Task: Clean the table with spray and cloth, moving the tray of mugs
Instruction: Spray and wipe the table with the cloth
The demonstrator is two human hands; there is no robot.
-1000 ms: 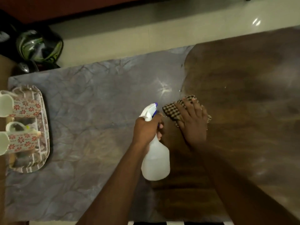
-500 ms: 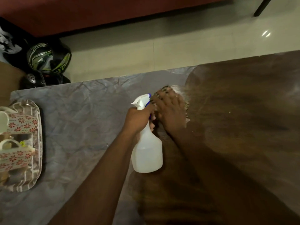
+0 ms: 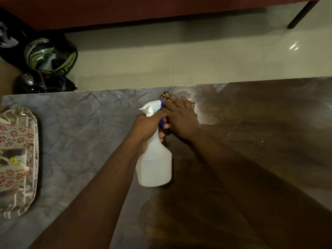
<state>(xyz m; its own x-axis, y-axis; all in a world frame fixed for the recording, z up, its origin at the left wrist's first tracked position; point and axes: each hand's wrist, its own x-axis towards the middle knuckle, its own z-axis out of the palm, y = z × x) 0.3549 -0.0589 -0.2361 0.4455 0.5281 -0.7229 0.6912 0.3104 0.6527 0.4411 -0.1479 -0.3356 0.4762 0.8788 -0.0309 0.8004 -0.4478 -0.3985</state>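
White plastic is what we hold in our left hand (image 3: 146, 125): the spray bottle (image 3: 154, 164), fingers curled around its neck, lifted above the table (image 3: 86, 126). Our right hand (image 3: 181, 121) lies flat with straight fingers on the checkered cloth (image 3: 166, 95), pressing it to the table near the far edge. The tray (image 3: 31, 178) with two flowered mugs (image 3: 17, 136) stands at the left end, well apart.

White spray bottle (image 3: 154, 166) held upright mid-table; checked cloth (image 3: 166, 95) at far edge; mug tray (image 3: 27, 198) left.
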